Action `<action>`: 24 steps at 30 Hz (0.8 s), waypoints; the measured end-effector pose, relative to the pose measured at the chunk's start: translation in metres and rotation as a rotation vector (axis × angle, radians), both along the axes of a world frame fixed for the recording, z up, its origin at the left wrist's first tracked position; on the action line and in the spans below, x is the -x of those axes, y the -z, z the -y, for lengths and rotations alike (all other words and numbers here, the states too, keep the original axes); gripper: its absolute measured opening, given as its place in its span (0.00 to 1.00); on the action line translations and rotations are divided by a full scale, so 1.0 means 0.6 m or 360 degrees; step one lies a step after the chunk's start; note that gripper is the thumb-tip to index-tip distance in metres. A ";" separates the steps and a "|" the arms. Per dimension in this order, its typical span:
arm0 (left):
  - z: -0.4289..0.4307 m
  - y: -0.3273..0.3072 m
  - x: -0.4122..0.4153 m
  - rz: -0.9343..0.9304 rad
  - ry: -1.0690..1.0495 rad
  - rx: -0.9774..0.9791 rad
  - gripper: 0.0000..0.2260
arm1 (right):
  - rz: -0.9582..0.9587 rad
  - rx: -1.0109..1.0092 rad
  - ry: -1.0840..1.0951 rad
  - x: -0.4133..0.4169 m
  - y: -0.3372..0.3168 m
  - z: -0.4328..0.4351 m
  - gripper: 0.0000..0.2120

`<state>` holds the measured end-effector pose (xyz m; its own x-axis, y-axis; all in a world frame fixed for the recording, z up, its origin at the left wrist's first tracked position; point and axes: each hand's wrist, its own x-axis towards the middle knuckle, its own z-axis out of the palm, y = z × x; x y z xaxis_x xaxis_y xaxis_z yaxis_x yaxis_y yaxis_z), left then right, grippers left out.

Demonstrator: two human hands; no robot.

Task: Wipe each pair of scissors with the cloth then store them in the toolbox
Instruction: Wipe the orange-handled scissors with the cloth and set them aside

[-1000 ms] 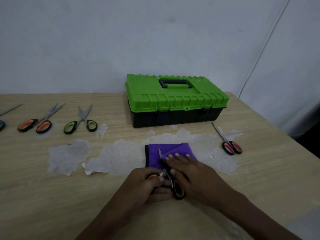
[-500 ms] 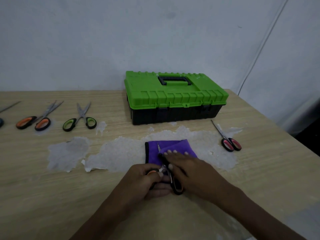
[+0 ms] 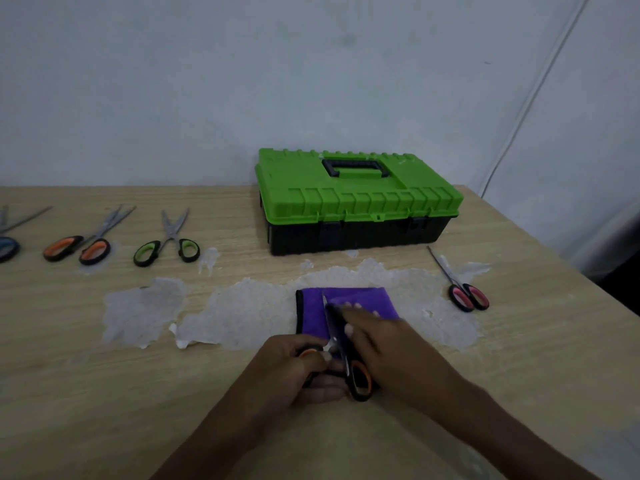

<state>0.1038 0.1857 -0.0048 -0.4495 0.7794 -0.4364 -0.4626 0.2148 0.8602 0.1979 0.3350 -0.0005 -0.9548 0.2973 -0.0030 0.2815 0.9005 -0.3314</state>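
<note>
A purple cloth [image 3: 313, 308] lies on the wooden table [image 3: 104, 393], folded over the blades of orange-and-black scissors [image 3: 360, 379]. My left hand [image 3: 298, 368] grips the scissors' left handle loop. My right hand [image 3: 391, 348] presses the cloth's folded flap down on the blades with straight fingers. One blade tip [image 3: 325, 299] sticks out past the fold. The green-lidded toolbox [image 3: 353, 199] stands shut behind the cloth.
At the left lie green-handled scissors [image 3: 166, 249], orange-handled scissors [image 3: 79, 247] and a blue-handled pair [image 3: 7, 245] at the frame's edge. Pink-handled scissors [image 3: 467, 296] lie right of the cloth. Pale worn patches mark the tabletop. The table's right edge is near.
My right hand has slid slightly along the cloth over the blades. The view has shifted a little; the left hand keeps its hold.
</note>
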 end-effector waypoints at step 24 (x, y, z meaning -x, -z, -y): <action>-0.001 0.001 0.000 0.0040 -0.0021 -0.0029 0.09 | 0.0317 -0.0297 -0.0145 0.055 -0.011 0.004 0.22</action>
